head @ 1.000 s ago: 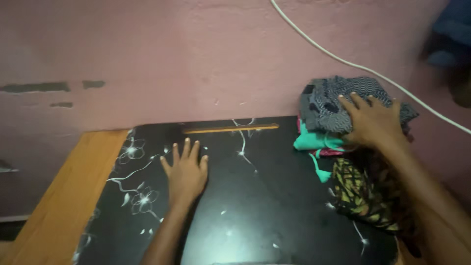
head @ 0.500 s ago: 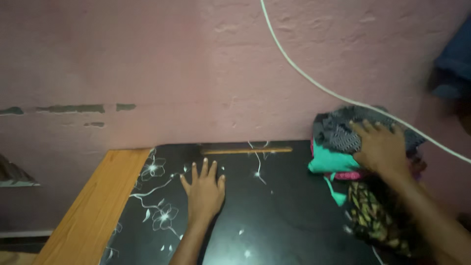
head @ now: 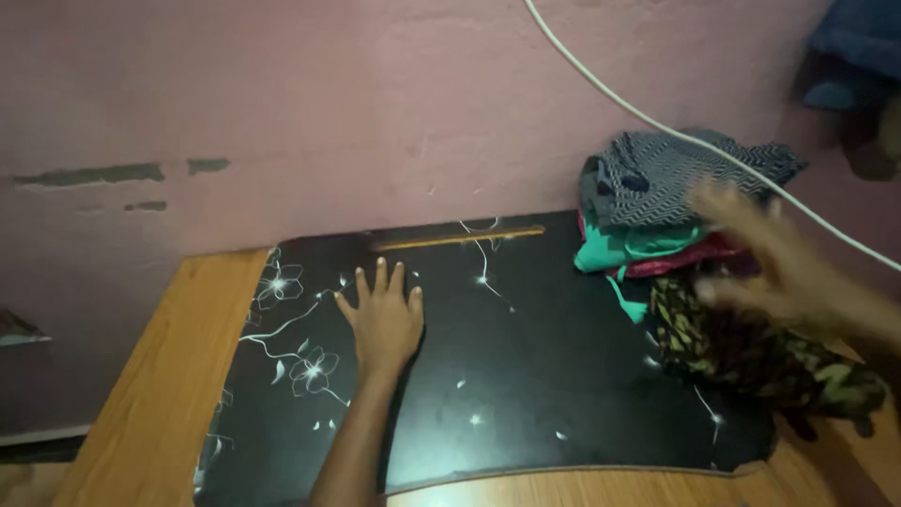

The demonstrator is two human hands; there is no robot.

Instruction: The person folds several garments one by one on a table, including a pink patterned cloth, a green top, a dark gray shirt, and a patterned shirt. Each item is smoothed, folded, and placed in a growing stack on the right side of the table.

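While the left hand point(head: 383, 319) lay flat with fingers spread on the black flowered worktop point(head: 526, 376), the right hand point(head: 765, 263), blurred and open, hovered over the dark patterned cloth point(head: 760, 352) beside the folded pile of clothes point(head: 657, 202).

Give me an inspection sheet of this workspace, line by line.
Surface: black flower-patterned board on a wooden table.
Job's things: folded clothes stack at the board's right rear, grey patterned piece on top; dark leaf-print garment in front.
Clutter: nothing seen.
Hands: left hand flat on the board; right hand blurred, open, over the garments.
Cables: white cable across the wall.
Surroundings: pink wall, chipped patches.
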